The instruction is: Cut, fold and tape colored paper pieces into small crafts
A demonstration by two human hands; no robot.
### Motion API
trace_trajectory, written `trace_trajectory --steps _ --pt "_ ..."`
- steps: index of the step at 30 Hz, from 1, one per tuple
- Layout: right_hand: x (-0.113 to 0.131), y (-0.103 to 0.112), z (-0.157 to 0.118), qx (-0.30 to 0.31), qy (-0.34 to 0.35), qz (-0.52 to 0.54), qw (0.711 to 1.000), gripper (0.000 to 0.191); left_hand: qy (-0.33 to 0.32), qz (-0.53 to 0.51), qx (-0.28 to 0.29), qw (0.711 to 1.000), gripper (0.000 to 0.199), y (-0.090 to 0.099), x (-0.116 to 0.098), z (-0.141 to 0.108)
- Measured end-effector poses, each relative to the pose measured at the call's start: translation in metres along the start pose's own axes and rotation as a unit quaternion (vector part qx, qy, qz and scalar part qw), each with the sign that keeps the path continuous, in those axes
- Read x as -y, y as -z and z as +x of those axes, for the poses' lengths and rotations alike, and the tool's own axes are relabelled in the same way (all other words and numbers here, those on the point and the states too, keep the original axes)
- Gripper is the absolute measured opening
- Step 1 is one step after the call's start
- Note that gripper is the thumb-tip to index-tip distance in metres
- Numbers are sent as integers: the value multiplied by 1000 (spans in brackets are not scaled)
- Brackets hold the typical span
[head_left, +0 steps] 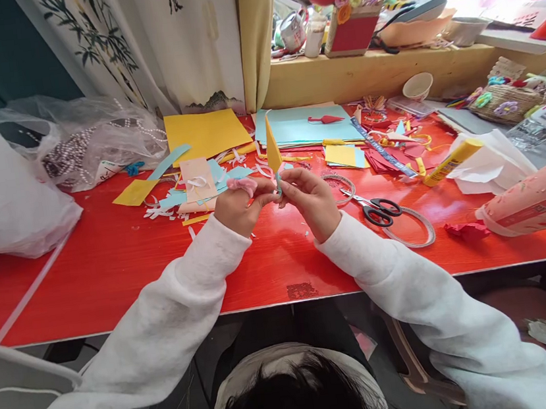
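Note:
Both hands meet over the middle of the red table (279, 257). Between their fingertips stands a pointed yellow paper piece (272, 146), upright, with a small light-blue part (278, 184) at its base. My left hand (241, 202) pinches the base from the left, and something pink and fuzzy (242, 186) lies over its fingers. My right hand (309, 200) has its thumb and finger closed on the same base from the right. The fingers partly hide the blue part. Behind the hands lie light-blue sheets (300, 125) with a red paper piece (326, 119) on them.
Black-handled scissors (382, 211) and a tape ring (420, 229) lie right of the hands, near a yellow glue stick (453, 161) and a pink bottle (535, 195). Paper scraps (200, 180) and a yellow sheet (207, 133) are at the back left. White plastic bags (7, 190) stand far left.

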State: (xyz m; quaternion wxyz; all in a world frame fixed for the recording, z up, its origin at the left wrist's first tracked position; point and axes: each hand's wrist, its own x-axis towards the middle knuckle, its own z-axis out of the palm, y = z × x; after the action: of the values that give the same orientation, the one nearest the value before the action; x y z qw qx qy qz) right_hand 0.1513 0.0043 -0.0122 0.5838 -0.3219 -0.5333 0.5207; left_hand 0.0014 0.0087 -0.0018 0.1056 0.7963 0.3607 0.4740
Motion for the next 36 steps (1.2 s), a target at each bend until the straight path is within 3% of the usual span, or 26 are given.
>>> trace_trajectory --steps 20,28,33,36 --pt "10 3 -1 43 -35 -14 998 23 -41 80 -33 995 14 -1 0 -2" --pt "8 5 -1 62 -36 -50 996 24 -66 145 16 987 15 -5 11 -5" --pt "7 5 0 54 -50 -39 996 24 -121 177 25 976 16 -9 13 -4" --pt "6 6 2 40 -56 -35 997 24 -58 205 42 976 16 -8 4 -4"
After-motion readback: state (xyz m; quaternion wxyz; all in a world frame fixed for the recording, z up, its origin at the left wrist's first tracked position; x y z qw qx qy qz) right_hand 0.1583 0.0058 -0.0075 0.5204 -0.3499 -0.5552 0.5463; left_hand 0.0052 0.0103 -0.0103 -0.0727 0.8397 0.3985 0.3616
